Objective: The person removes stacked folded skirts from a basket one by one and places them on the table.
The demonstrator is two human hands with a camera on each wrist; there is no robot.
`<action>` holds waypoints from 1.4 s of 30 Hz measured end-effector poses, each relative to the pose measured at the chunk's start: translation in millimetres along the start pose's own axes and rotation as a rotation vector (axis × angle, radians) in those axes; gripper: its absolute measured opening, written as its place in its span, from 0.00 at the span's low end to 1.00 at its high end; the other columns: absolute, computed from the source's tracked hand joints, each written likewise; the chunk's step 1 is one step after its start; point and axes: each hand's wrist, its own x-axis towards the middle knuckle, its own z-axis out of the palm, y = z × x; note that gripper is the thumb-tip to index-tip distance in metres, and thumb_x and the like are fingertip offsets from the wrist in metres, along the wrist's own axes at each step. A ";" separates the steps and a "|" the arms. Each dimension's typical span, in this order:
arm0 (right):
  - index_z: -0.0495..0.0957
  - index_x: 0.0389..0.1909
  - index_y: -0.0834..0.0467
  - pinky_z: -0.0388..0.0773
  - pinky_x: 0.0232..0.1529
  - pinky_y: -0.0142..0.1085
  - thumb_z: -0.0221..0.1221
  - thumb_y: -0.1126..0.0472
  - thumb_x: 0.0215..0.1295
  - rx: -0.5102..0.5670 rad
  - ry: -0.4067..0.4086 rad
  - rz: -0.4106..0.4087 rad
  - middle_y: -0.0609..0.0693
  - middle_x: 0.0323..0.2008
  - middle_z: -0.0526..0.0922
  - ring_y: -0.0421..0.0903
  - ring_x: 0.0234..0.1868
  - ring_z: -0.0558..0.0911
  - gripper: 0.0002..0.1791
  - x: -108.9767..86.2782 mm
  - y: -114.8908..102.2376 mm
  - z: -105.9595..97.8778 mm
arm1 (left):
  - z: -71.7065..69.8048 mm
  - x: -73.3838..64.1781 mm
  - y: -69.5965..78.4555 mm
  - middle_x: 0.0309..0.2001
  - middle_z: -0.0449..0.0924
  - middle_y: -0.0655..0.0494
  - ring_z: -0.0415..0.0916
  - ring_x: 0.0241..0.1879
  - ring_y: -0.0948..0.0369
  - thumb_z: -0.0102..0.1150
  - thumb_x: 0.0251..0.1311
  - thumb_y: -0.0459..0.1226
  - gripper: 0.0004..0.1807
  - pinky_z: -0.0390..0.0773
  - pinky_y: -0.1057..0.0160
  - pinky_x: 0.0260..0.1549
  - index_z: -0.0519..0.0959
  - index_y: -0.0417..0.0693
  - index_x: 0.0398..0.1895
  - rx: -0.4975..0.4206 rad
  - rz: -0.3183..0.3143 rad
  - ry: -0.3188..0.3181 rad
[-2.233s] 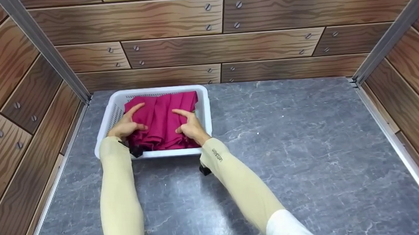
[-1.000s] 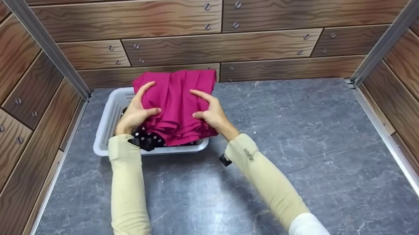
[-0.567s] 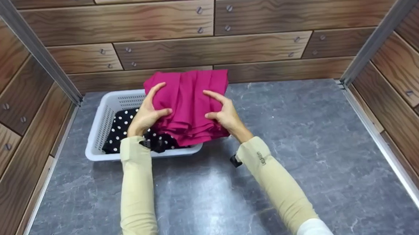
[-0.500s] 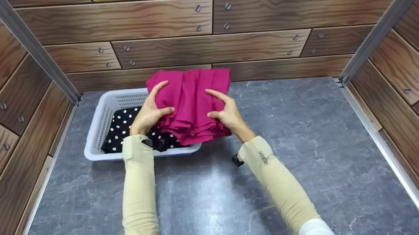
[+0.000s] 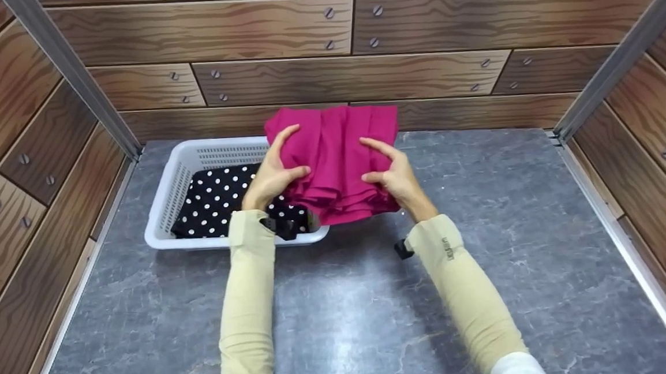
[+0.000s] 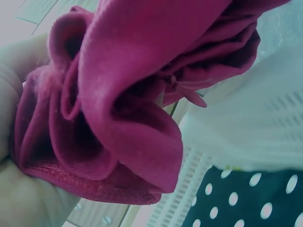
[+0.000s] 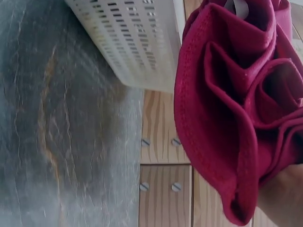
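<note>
Both hands hold a folded magenta cloth garment [image 5: 337, 163] in the air, over the right end of a white plastic basket [image 5: 164, 220]. The left hand [image 5: 271, 176] grips its left side, thumb and a finger on top. On the right side the right hand [image 5: 399, 180] grips it the same way; the other fingers are hidden underneath. Layered folds of the garment [image 6: 128, 104] fill much of the left wrist view. A black cloth with white dots [image 5: 212, 200] lies in the basket, partly hidden by the left hand and wrist.
The basket stands at the back left of a grey marbled tabletop [image 5: 486, 229]. Wood-patterned walls [image 5: 277, 28] with metal corner posts enclose the table at the back and both sides.
Both hands have lifted the magenta garment out of the basket and carried it to the right. The dotted black cloth beneath has come into view.
</note>
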 end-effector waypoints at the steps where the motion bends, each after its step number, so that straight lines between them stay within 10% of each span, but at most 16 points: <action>1: 0.74 0.65 0.68 0.76 0.32 0.25 0.61 0.88 0.43 -0.001 0.004 0.006 0.60 0.65 0.74 0.43 0.50 0.73 0.42 0.0 -0.7 -4.1 | 3.9 1.3 0.1 0.78 0.54 0.50 0.59 0.69 0.49 0.64 0.50 0.17 0.50 0.65 0.52 0.65 0.62 0.55 0.77 -0.005 0.002 0.003; 7: 0.75 0.65 0.66 0.62 0.14 0.23 0.60 0.88 0.43 0.033 0.045 0.060 0.57 0.59 0.76 0.36 0.17 0.66 0.41 -0.8 -0.6 -27.9 | 26.3 7.5 -1.0 0.77 0.55 0.47 0.58 0.70 0.50 0.65 0.50 0.18 0.50 0.61 0.53 0.68 0.62 0.54 0.77 0.000 0.015 0.013; 11: 0.74 0.65 0.67 0.61 0.13 0.23 0.59 0.88 0.44 0.038 0.044 0.081 0.58 0.60 0.74 0.34 0.15 0.63 0.41 -0.5 3.4 -42.5 | 40.2 10.7 -2.1 0.77 0.55 0.46 0.59 0.68 0.50 0.64 0.50 0.17 0.50 0.65 0.55 0.65 0.62 0.54 0.77 -0.023 0.009 0.011; 22: 0.72 0.66 0.68 0.75 0.35 0.24 0.59 0.87 0.44 -0.051 0.064 0.103 0.58 0.67 0.72 0.43 0.53 0.68 0.42 -2.0 10.2 -77.9 | 86.9 17.5 -2.8 0.75 0.60 0.45 0.67 0.63 0.48 0.62 0.48 0.16 0.48 0.75 0.59 0.55 0.63 0.47 0.75 -0.018 0.021 0.070; 32: 0.72 0.67 0.68 0.75 0.46 0.25 0.58 0.87 0.44 -0.093 0.133 0.151 0.60 0.71 0.68 0.46 0.68 0.61 0.42 -5.7 24.6 -106.5 | 127.8 26.7 -10.3 0.68 0.69 0.38 0.65 0.19 0.65 0.59 0.49 0.16 0.46 0.71 0.70 0.21 0.64 0.47 0.75 0.033 -0.020 0.119; 39: 0.74 0.64 0.69 0.71 0.54 0.27 0.57 0.87 0.41 -0.134 0.193 0.160 0.61 0.69 0.71 0.46 0.67 0.63 0.41 -8.5 37.9 -113.0 | 145.2 30.3 -25.9 0.59 0.77 0.36 0.75 0.33 0.55 0.62 0.50 0.20 0.45 0.76 0.66 0.32 0.65 0.52 0.75 0.161 -0.088 0.141; 42: 0.76 0.64 0.67 0.75 0.39 0.25 0.57 0.87 0.41 -0.155 0.203 0.169 0.61 0.68 0.71 0.40 0.55 0.72 0.41 -9.5 54.9 -114.6 | 150.3 28.1 -36.9 0.60 0.77 0.38 0.73 0.37 0.54 0.62 0.50 0.20 0.45 0.76 0.64 0.37 0.66 0.52 0.74 0.182 -0.106 0.162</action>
